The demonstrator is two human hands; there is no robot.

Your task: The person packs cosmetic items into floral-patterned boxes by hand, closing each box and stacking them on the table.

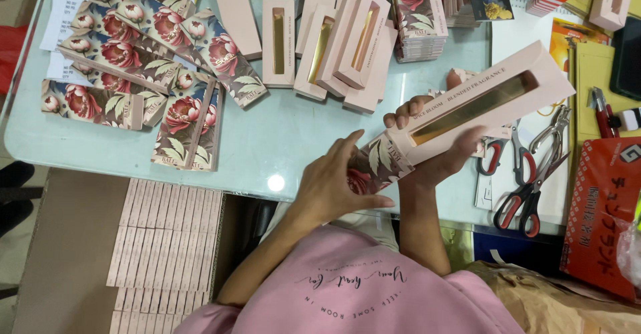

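Midway over the near edge of the surface (280, 140): long pink window box (481, 100), held aslant, far end pointing up and to the right, near end tucked into a floral sleeve (377, 167).

Right hand (434, 154) wrapped around the box from beneath, fingertips (407, 110) curled over its upper edge, closed firmly. Left hand (334, 180) half open, fingers stretched out, thumb below and index finger above, pinching the sleeve's near end rather lightly.

Likely trouble, judged from this pose:

- Skewed fit. Sleeve and box not quite in line, so a corner of the box could catch the sleeve's mouth and crease or tear the card.
- Crushed window. Too hard a squeeze by the right hand across the cut-out, weakest part of the box, and possibly a buckled face.
- Slipping sleeve. Light pinch on the left, glossy card; could slide off and drop past the edge toward the carton of stacked pink boxes (167, 240) below.
- Knocked clutter. Far end of the box hanging just above the scissors (527, 194) and near other tools; a wide swing might scrape it or push something off.
- Mix-up. Loose floral sleeves (133, 60) and open pink boxes (334, 40) heaped well apart on the surface, easily confused or toppled by a careless reach.
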